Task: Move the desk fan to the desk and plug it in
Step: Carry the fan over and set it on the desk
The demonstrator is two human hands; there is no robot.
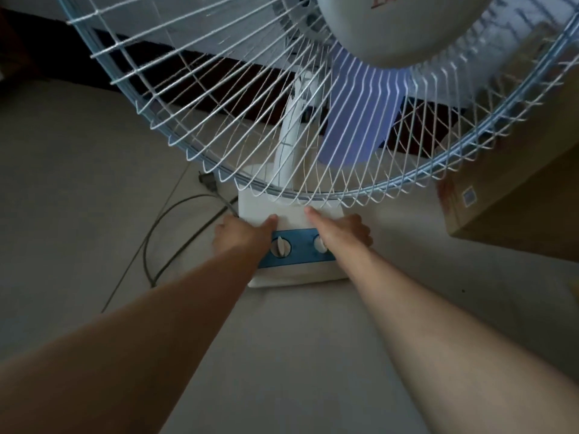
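Observation:
A white desk fan (291, 142) with a wire cage, blue blades and a blue control strip with two white knobs stands on a pale floor right in front of me. My left hand (241, 234) grips the left side of its white base (291, 216), thumb on top. On the right side of the base, my right hand (341, 231) holds it the same way. The fan's dark cord (163, 233) loops over the floor to the left, with its plug (208, 181) lying beside the base.
A cardboard box (513, 183) stands close on the right, behind the cage's edge. Dark furniture runs along the back behind the fan. Pale floor (78, 183) stretches to the left and toward me.

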